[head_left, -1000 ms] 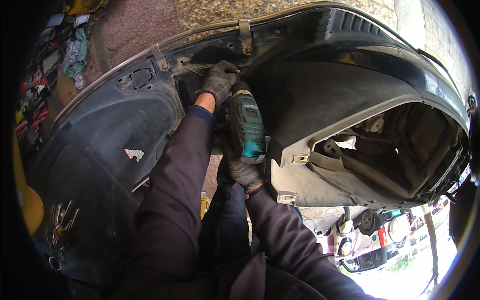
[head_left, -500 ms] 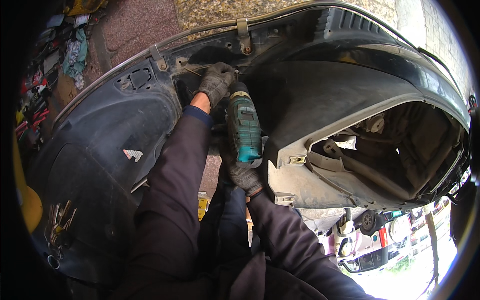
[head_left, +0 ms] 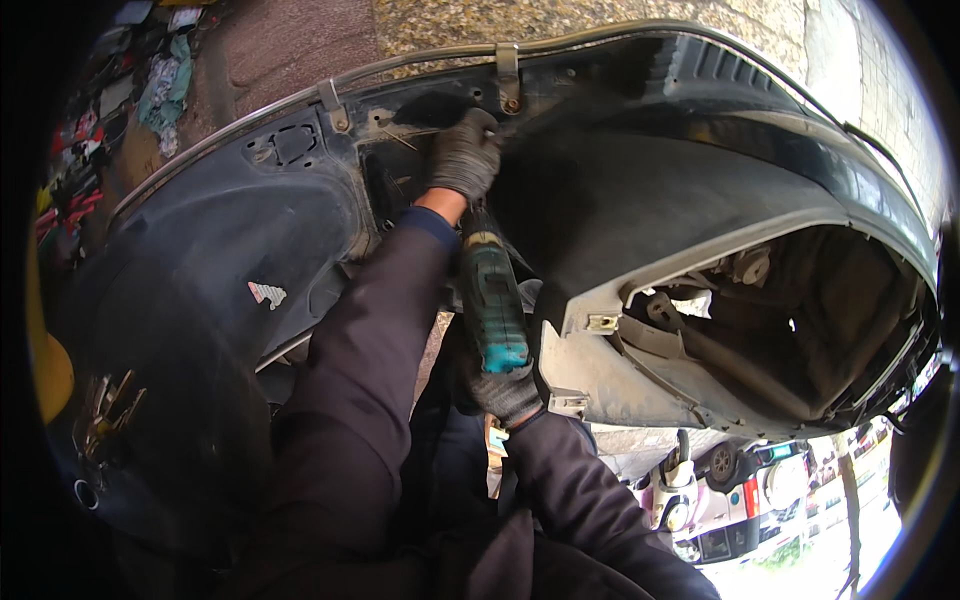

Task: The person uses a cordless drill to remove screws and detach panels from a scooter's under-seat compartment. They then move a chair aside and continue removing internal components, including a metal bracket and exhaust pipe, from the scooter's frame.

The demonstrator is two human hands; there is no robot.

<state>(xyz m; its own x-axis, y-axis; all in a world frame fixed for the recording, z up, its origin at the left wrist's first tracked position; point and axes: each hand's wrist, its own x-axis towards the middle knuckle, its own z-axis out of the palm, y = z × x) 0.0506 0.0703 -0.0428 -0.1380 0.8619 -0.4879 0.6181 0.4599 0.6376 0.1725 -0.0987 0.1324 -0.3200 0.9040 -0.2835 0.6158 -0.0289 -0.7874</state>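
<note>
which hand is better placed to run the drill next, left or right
Probably right: the right hand holds the teal drill, whose front points up toward the left hand. The left hand is by the dark panel, beyond the drill's front.

- Daylight burns out white below-right of the large, curved, black car panel [head_left: 640, 190].
- Shadow darkens the panel's angular opening [head_left: 770, 335].
- Slight blur softens the dark-grey-gloved left hand [head_left: 465, 158] over the panel.
- Fisheye bending, black vignetting surround the panel.

A head-worn fisheye looks down on the drill [head_left: 493, 302] from nearby.
</note>
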